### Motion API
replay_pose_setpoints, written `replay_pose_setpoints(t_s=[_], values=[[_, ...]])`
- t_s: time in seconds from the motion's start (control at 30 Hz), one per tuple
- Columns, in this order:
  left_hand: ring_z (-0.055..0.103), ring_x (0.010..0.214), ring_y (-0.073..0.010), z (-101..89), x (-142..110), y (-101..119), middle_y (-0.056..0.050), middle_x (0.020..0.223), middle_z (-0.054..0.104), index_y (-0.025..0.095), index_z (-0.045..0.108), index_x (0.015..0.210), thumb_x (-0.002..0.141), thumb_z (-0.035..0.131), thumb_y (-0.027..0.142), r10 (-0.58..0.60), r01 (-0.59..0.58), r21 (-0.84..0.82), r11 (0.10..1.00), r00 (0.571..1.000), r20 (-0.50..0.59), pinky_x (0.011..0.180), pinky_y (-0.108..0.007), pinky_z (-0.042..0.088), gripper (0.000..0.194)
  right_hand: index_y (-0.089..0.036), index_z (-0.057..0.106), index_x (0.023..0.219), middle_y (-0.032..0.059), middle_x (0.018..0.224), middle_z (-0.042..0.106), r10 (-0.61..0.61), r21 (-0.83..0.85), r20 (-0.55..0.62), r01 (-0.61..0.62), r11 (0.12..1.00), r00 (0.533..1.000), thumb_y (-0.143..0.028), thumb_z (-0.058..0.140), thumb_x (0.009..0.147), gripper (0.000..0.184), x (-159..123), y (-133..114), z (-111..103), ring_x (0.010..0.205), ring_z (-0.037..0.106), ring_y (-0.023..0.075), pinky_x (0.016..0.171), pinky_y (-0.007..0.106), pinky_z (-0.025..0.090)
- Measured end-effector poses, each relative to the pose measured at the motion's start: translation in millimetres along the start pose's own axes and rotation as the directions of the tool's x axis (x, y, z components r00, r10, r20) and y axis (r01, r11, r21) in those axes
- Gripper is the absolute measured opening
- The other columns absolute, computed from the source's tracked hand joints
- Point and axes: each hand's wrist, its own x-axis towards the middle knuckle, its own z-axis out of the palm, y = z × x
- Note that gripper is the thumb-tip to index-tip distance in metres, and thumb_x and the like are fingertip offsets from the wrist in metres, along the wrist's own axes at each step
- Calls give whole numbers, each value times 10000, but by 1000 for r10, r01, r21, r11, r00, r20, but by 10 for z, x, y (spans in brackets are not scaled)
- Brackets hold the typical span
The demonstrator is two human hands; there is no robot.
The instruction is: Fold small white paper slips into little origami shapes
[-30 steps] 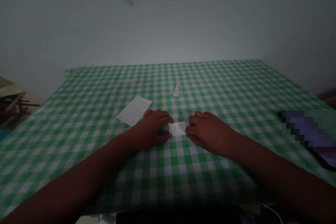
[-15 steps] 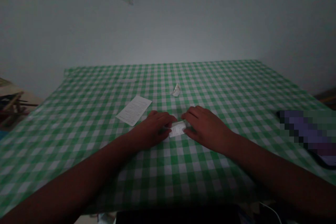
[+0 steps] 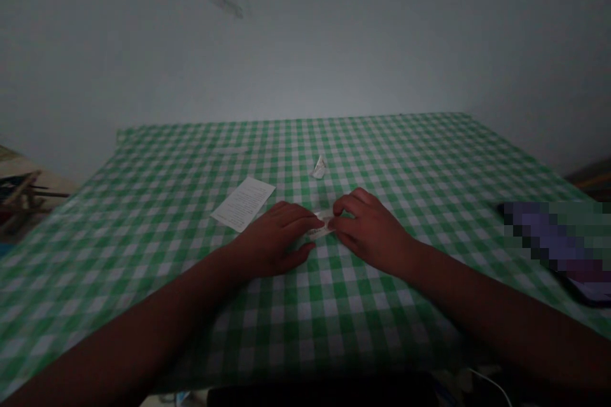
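Observation:
A small folded piece of printed white paper [image 3: 323, 229] lies on the table between my two hands, partly covered by fingers. My left hand [image 3: 279, 238] rests from the left with its fingers stretched over the paper's left side, and its thumb lies apart, nearer to me. On the other side, my right hand [image 3: 372, 226] has curled fingers, their tips pinching or pressing the paper's right end. Whether its thumb is under the paper I cannot tell. Beyond my left hand a larger printed sheet [image 3: 244, 203] lies flat and slanted.
A green and white checked cloth [image 3: 305, 311] covers the table. A crumpled white scrap [image 3: 319, 167] lies beyond my hands. At the right edge is a phone [image 3: 548, 248], its screen blurred out. A pale strip [image 3: 231, 151] lies further back, before the wall [image 3: 334, 44].
My left fingers have stretched out over the paper and its thumb has moved away from it. My right fingers have closed in on the right end, and less of the paper shows.

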Motion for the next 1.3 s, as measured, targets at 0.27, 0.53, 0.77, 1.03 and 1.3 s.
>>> replay_pose_setpoints(t_s=[0.27,0.53,0.77,1.03,1.3], values=[[560,1140,-255,-17,22,-42,-105,1211,628,175,543,1226,891,553,195,-41,39,23,999,994,98,993,-443,450,336,-177,683,965,97,1142,639,-20,3,-5,20,1000,1000,-157,541,946,144,-7,60,79,1021,533,242,854,393,401],[521,1231,-260,-5,-6,-113,-129,1284,585,179,464,1288,893,569,226,-102,101,30,994,995,22,1033,-440,438,411,-161,634,962,88,1071,669,-15,28,63,13,1000,998,-107,566,904,104,16,74,77,1006,554,237,837,375,396],[504,1209,-316,-17,44,-79,-84,1313,601,227,604,1193,906,596,303,-158,120,203,972,970,183,967,-515,367,297,-153,625,983,66,968,678,18,-14,159,-16,1000,987,-85,548,891,138,30,84,83,943,570,220,810,368,354],[488,1299,-251,67,1,-151,-72,1385,587,217,572,1283,948,548,262,-83,53,118,992,960,269,1074,-449,324,339,-220,662,1086,57,1119,708,15,-114,238,13,993,971,-179,572,914,199,28,-38,-41,1093,527,285,887,472,295],[544,1215,-251,15,12,-99,-60,1336,604,264,592,1296,955,553,269,-107,62,160,985,952,288,1029,-444,357,343,-213,668,1122,61,1089,713,-79,-108,305,117,987,949,-188,533,948,222,-23,-139,-97,1061,570,281,955,543,330]])
